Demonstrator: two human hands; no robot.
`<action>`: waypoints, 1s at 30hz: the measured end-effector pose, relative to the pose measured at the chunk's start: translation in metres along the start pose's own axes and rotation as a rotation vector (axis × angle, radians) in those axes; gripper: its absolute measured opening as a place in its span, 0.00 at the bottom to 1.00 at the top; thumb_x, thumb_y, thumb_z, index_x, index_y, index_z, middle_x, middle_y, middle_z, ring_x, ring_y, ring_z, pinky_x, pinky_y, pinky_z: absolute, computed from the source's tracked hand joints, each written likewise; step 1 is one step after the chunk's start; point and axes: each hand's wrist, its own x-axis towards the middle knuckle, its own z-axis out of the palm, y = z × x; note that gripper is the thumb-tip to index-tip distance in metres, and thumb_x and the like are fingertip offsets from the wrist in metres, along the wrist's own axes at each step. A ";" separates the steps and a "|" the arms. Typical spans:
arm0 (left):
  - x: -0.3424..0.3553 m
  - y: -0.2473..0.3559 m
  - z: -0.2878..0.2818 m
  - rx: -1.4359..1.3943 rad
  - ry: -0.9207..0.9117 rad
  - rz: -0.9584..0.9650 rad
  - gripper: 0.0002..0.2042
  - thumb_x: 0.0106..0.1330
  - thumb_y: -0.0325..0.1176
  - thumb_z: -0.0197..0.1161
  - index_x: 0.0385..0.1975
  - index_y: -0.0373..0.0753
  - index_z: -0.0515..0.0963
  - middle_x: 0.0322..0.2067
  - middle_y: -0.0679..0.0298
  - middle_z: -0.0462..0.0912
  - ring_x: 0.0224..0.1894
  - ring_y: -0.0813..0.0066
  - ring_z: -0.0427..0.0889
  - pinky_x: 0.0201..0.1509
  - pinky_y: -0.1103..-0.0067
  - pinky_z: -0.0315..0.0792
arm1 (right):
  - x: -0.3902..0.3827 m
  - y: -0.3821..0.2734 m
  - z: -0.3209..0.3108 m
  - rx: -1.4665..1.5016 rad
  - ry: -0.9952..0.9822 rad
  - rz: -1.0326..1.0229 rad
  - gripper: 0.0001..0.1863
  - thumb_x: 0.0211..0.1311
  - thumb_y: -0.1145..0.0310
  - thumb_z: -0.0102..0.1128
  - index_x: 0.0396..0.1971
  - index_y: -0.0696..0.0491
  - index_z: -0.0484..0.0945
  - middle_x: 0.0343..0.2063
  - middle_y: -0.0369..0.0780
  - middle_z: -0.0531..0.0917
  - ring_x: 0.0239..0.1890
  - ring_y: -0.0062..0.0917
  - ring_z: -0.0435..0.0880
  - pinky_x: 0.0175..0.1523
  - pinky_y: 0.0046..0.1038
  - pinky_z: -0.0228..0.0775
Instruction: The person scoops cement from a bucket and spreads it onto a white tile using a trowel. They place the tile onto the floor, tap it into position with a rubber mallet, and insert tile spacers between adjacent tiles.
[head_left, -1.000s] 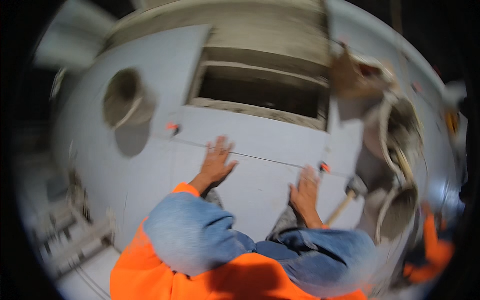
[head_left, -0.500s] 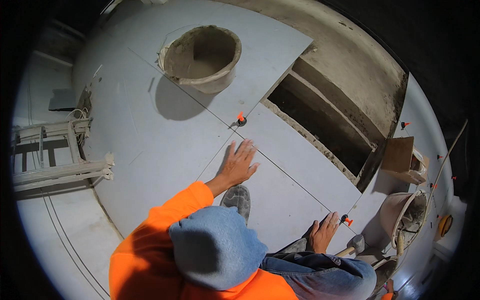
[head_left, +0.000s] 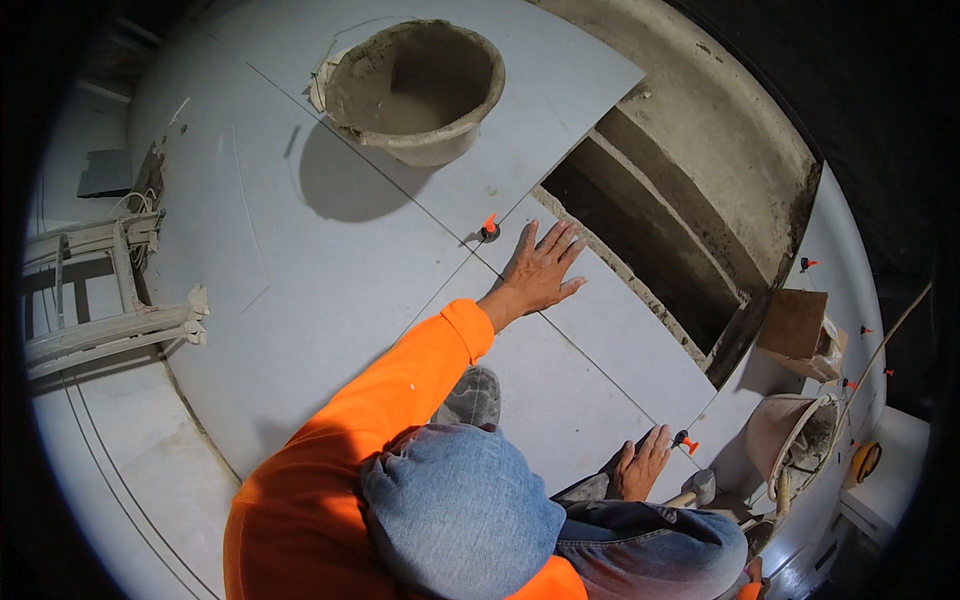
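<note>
My left hand (head_left: 543,265) lies flat with fingers spread on a pale grey tile (head_left: 620,320) beside the rectangular opening. Behind it, to the left, an orange-and-black tile levelling spacer (head_left: 490,229) stands at a joint crossing. Farther right and nearer, my right hand (head_left: 642,462) rests on the tiles with its fingers stretched out, next to a second orange-and-black spacer (head_left: 684,441). Neither hand holds anything. A mallet (head_left: 703,487) lies just right of my right hand, its handle partly hidden by my leg.
A mortar-crusted bucket (head_left: 430,148) stands on the far tiles. Beyond the dark opening (head_left: 640,240) is bare concrete (head_left: 710,100). To the right are a cardboard box (head_left: 795,335) and a pinkish bucket (head_left: 772,435) holding tools. A dusty ladder-like frame (head_left: 120,330) lies left.
My left hand has slid right and away from me across the joint, closer to the opening, with the arm reaching farther. My right hand stays by its spacer. The view has shifted slightly.
</note>
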 end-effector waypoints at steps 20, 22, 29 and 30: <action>-0.075 -0.017 -0.005 -0.170 -0.019 -0.054 0.36 0.83 0.56 0.50 0.83 0.41 0.59 0.86 0.55 0.51 0.88 0.56 0.46 0.88 0.48 0.39 | -0.002 0.001 -0.006 0.074 0.023 -0.006 0.40 0.78 0.60 0.58 0.82 0.61 0.57 0.83 0.56 0.56 0.86 0.51 0.51 0.85 0.58 0.39; -0.106 -0.028 -0.010 -0.187 -0.050 -0.097 0.36 0.83 0.56 0.50 0.83 0.41 0.59 0.86 0.55 0.50 0.87 0.56 0.47 0.88 0.50 0.40 | -0.001 0.002 -0.007 0.087 0.028 -0.008 0.40 0.78 0.60 0.58 0.82 0.61 0.57 0.83 0.56 0.56 0.86 0.51 0.51 0.85 0.58 0.39; -0.143 -0.047 -0.014 -0.067 -0.063 -0.292 0.36 0.84 0.53 0.51 0.84 0.39 0.56 0.86 0.53 0.48 0.88 0.53 0.45 0.87 0.46 0.39 | -0.001 0.001 -0.001 0.113 0.038 -0.014 0.40 0.77 0.61 0.58 0.82 0.60 0.57 0.83 0.56 0.56 0.86 0.51 0.51 0.85 0.58 0.40; -0.143 -0.045 -0.013 -0.048 -0.071 -0.299 0.36 0.84 0.53 0.51 0.84 0.39 0.56 0.86 0.53 0.48 0.88 0.53 0.45 0.87 0.45 0.39 | -0.002 0.001 -0.001 0.117 0.040 -0.015 0.40 0.77 0.61 0.58 0.82 0.60 0.57 0.83 0.56 0.56 0.86 0.51 0.51 0.85 0.58 0.40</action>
